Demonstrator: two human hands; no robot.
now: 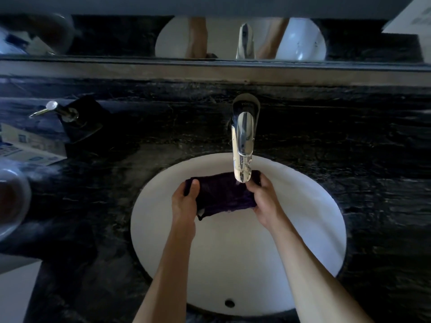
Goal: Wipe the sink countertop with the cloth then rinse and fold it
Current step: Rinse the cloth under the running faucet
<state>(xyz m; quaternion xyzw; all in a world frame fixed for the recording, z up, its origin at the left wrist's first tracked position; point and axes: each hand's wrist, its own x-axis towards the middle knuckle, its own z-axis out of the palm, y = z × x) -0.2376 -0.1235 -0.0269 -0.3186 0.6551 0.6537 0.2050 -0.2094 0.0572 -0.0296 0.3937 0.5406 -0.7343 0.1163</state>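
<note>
A dark purple cloth (221, 194) is stretched over the white sink basin (303, 206), just under the spout of the chrome faucet (243, 141). My left hand (185, 203) grips the cloth's left end, thumb on top. Its right end is gripped by my right hand (263, 199), close to the spout tip. The spout hides part of the cloth's upper right edge. Whether water runs from the spout I cannot tell. Around the basin lies the black marble countertop (373, 159).
A dark soap dispenser (74, 120) with a metal pump stands at the back left. Beside it lies a cardboard box (28, 148), and a blurred round container (11, 199) sits at the left edge. A mirror (210, 36) runs along the back.
</note>
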